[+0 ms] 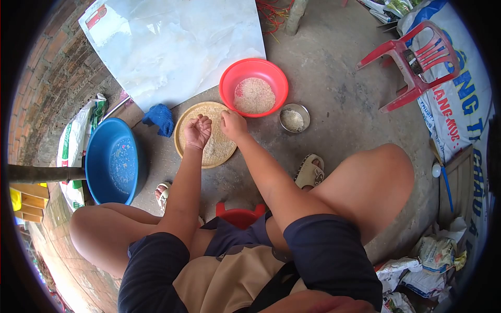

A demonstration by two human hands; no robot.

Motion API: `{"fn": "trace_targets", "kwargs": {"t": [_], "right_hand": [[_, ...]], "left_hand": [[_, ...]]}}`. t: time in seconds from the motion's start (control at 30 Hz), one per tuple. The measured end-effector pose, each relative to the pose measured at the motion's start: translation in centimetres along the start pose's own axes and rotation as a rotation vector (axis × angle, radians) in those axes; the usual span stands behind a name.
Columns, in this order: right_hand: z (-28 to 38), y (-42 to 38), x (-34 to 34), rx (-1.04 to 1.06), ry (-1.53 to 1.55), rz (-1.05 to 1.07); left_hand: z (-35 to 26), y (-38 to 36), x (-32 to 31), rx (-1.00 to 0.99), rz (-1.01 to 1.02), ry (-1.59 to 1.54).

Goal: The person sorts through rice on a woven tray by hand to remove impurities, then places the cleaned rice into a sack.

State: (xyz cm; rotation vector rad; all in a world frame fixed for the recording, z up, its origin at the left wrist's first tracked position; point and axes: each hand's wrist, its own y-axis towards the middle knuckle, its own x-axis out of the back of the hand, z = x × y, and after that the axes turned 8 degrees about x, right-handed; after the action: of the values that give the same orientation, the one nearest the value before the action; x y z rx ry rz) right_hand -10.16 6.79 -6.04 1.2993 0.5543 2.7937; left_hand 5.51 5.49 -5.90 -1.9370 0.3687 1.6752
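Observation:
Low over a round woven tray (182, 116) spread with pale grains are both of my hands. My left hand (199, 132) is turned palm up with its fingers curled in; whatever they hold is too small to make out. Beside it, my right hand (233, 125) is closed, back upward, near the tray's right side, and its fingertips are hidden. Just beyond it, a red basin (278, 78) holds a heap of similar pale grains. A small metal bowl (307, 119) with some grains in it stands on the floor to the right.
On my left are a blue tub (94, 141) with bits stuck inside and a crumpled blue cloth (159, 119). A glossy marbled board (172, 47) lies ahead. A red plastic chair (412, 57) stands at the right, near printed sacks (449, 99). I sit on a red stool (240, 216).

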Motion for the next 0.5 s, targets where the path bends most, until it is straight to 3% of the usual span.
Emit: {"fn": "trace_targets", "kwargs": {"t": [0.13,0.27,0.43,0.5], "right_hand": [[0.1,-0.1,0.1,0.013,0.013,0.019],[0.4,0.0,0.5,-0.001,0.012,0.066],[0.4,0.0,0.7,-0.03,0.013,0.115],[0.1,-0.1,0.3,-0.014,0.009,0.063]], "left_hand": [[-0.4,0.7,-0.9,0.114,0.293,-0.25],[-0.2,1.4,-4.8,0.125,0.508,-0.259],[0.5,2.2,-8.8,-0.05,0.42,-0.26],[0.4,3.2,-8.4,-0.194,0.086,-0.339]]}}
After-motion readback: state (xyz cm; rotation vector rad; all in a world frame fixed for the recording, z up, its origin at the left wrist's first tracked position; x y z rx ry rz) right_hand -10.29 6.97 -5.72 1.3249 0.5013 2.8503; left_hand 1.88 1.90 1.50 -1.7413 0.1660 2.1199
